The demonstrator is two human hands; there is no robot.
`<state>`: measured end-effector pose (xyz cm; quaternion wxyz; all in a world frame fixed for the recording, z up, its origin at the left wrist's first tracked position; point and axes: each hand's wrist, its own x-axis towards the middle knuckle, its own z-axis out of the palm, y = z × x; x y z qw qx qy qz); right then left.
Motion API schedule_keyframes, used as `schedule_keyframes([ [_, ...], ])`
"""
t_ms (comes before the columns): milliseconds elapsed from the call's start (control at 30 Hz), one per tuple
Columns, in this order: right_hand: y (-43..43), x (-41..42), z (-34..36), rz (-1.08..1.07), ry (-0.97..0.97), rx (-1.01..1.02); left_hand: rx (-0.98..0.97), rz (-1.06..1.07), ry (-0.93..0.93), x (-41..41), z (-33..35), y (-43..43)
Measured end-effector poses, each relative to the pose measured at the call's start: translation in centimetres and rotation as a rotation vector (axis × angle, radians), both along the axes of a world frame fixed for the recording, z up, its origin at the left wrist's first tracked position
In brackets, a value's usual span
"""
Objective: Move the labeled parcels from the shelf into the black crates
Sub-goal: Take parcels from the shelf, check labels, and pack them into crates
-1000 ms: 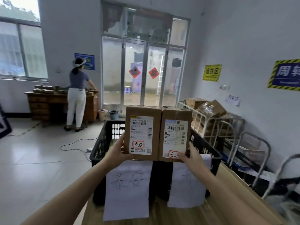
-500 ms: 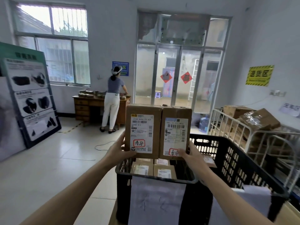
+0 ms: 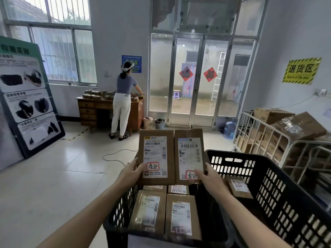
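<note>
the left hand [image 3: 131, 173] and right hand [image 3: 209, 176] are each gripping one labeled parcel, the left parcel [image 3: 155, 156] and right parcel [image 3: 189, 156] touching side by side above the left black crate [image 3: 118, 213]. next, probably lowering them onto the parcels already lying inside [image 3: 164, 212].

Stacked parcels [image 3: 164, 212] fill the near crate [image 3: 116, 217] floor (open only above them).

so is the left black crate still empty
No, the left black crate already holds several labeled parcels lying flat.
</note>
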<state>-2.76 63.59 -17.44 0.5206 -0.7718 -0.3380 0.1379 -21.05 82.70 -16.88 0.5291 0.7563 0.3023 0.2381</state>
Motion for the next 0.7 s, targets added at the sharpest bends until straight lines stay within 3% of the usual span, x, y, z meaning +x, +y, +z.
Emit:
schedule_keyframes([
  [267, 4.9, 5.4, -4.3, -0.097, 0.122, -0.061, 0.143, 0.086, 0.178, 6.0, -3.7, 3.9],
  [700, 9.7, 8.7, -10.1, -0.132, 0.313, -0.163, -0.053, 0.125, 0.231, 10.7, -9.4, 7.5],
])
